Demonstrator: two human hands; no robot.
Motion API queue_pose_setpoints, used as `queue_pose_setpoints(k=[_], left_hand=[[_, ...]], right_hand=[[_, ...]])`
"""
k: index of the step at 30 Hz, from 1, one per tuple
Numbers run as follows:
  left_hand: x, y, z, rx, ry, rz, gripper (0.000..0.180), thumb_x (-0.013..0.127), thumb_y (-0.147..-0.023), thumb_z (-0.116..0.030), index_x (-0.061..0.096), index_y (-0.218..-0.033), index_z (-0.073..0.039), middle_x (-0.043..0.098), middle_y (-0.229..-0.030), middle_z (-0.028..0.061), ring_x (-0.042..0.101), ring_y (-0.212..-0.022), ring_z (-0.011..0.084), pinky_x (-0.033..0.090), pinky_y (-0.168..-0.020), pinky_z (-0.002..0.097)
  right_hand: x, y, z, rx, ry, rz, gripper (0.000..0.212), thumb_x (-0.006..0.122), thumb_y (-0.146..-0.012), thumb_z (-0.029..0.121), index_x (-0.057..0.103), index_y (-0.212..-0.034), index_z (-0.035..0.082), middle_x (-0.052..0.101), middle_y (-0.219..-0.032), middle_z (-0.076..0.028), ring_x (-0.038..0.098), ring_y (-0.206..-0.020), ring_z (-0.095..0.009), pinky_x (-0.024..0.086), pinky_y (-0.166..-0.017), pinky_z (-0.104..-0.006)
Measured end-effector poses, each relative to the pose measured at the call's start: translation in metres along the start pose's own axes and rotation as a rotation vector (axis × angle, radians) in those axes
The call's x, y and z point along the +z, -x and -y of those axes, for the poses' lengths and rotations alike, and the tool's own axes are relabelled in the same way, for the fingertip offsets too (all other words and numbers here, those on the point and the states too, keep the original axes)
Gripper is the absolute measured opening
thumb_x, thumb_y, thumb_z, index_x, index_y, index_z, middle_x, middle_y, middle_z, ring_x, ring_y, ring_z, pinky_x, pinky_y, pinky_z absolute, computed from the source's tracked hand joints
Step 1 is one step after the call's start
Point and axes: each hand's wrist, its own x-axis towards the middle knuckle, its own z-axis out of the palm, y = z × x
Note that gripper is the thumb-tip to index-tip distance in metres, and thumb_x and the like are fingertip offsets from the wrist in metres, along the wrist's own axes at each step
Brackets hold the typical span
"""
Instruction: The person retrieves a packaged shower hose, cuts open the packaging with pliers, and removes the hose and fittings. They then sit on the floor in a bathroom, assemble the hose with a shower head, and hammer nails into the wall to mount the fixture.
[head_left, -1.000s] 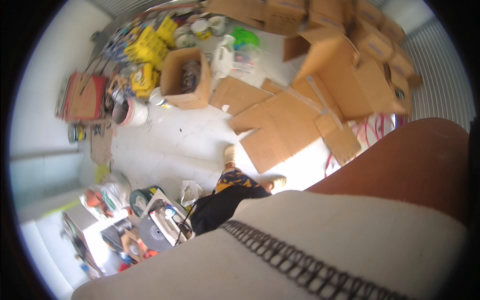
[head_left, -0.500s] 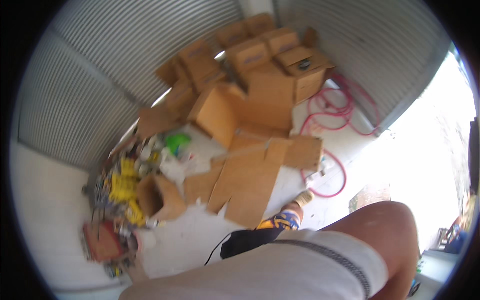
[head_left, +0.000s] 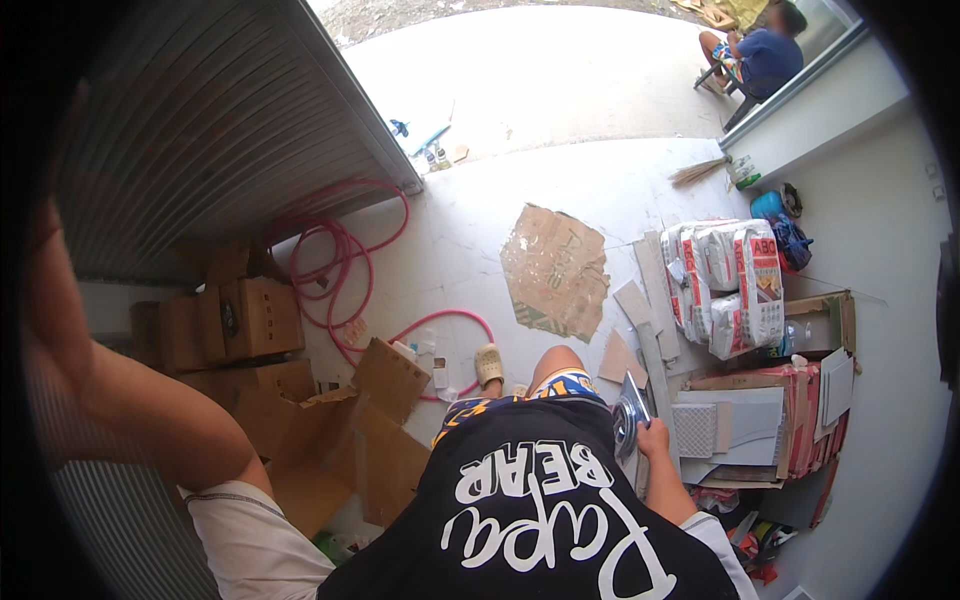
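My right hand (head_left: 655, 440) is closed on the edge of a square metal plate with a round grey part (head_left: 627, 425). The piece is held upright beside my right thigh; its exact kind is unclear. My left arm (head_left: 150, 410) is bent and raised at the left, beside the corrugated shutter (head_left: 200, 110). The left hand reaches the dark, blurred rim of the picture, where its fingers cannot be made out.
Cardboard boxes (head_left: 255, 320) and a pink hose (head_left: 345, 250) lie at left. A flattened cardboard sheet (head_left: 555, 270) is ahead. White bags (head_left: 725, 285), stacked tiles (head_left: 735, 430) and a broom (head_left: 700, 172) line the right. A person (head_left: 765, 60) sits outside.
My view has swung right from the boxes and clutter toward the doorway. My right hand with the metal piece has come into view. The left arm now rises along the left rim.
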Motion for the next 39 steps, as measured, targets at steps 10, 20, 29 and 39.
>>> queue_pose_setpoints(k=[10,20,29,39], left_hand=[[0.109,-0.081,0.272,-1.209,-0.796,0.016,0.029,0.063,-0.1,-0.02,0.073,-0.116,0.003,0.075,-0.108,0.0178,0.073,-0.099,0.0297,0.057,-0.086,0.0421],[0.132,-0.136,0.26,-1.58,-0.887,-0.038,0.037,0.055,-0.104,-0.026,0.07,-0.118,0.005,0.073,-0.112,0.0193,0.071,-0.103,0.03,0.053,-0.09,0.0434],[0.382,-0.269,0.216,-1.582,-0.734,-0.01,0.045,0.048,-0.107,-0.032,0.067,-0.121,0.007,0.072,-0.115,0.0206,0.069,-0.106,0.0303,0.051,-0.093,0.0446],[0.627,-0.708,0.176,-0.777,0.201,0.559,0.054,0.04,-0.11,-0.038,0.064,-0.124,0.009,0.07,-0.118,0.0221,0.067,-0.111,0.0306,0.048,-0.097,0.0459]], right_hand=[[-0.076,-0.368,0.105,0.158,0.097,0.298,0.043,0.074,-0.089,0.031,0.077,-0.115,-0.004,0.075,-0.119,-0.028,0.072,-0.114,-0.045,0.055,-0.099,-0.0501],[-0.282,-0.771,0.315,-0.338,-0.162,-0.018,0.032,0.073,-0.09,0.025,0.077,-0.111,0.0,0.078,-0.099,-0.024,0.076,-0.092,-0.041,0.058,-0.086,-0.0473],[-0.356,-1.019,0.39,-0.212,-0.298,0.074,0.032,0.07,-0.088,0.015,0.077,-0.114,-0.003,0.078,-0.105,-0.026,0.076,-0.1,-0.04,0.058,-0.089,-0.0464],[-0.406,-1.131,0.441,-0.125,0.051,0.32,0.043,0.076,-0.084,0.034,0.078,-0.105,-0.003,0.077,-0.093,-0.026,0.076,-0.097,-0.044,0.058,-0.089,-0.0525]])
